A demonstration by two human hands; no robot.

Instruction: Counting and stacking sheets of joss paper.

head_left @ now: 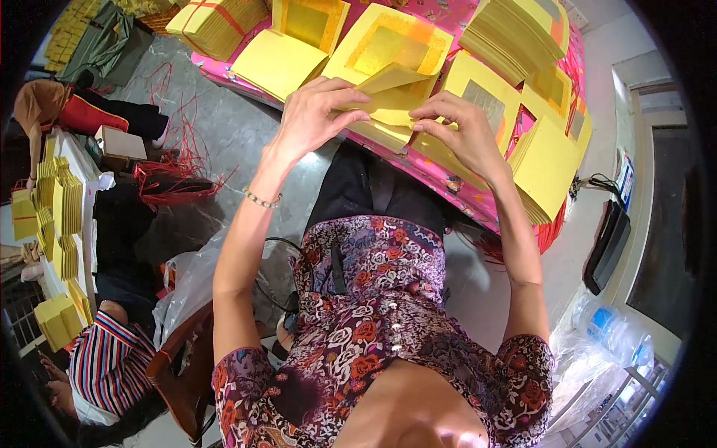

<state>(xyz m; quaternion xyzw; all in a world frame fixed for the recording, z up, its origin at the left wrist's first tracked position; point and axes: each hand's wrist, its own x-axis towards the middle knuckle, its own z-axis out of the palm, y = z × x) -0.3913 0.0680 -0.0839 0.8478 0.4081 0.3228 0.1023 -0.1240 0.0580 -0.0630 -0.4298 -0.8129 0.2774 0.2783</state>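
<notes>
Both my hands hold one folded sheet of yellow paper (pixel 390 95) with a gold square, just above the near edge of a pink table (pixel 448 179). My left hand (pixel 317 112) pinches its left flap between thumb and fingers. My right hand (pixel 457 128) presses the right side, fingertips on the fold. Under the sheet lies an open yellow sheet with a gold centre (pixel 388 41). Stacks of the same yellow paper (pixel 515 33) surround it on the table.
More yellow stacks (pixel 549 168) sit at the table's right edge, others at the far left (pixel 216 22). A person in a striped shirt (pixel 108 358) sits at lower left beside a white table with yellow stacks (pixel 63 201). Red string (pixel 175 179) litters the grey floor. A plastic bottle (pixel 612 332) lies at right.
</notes>
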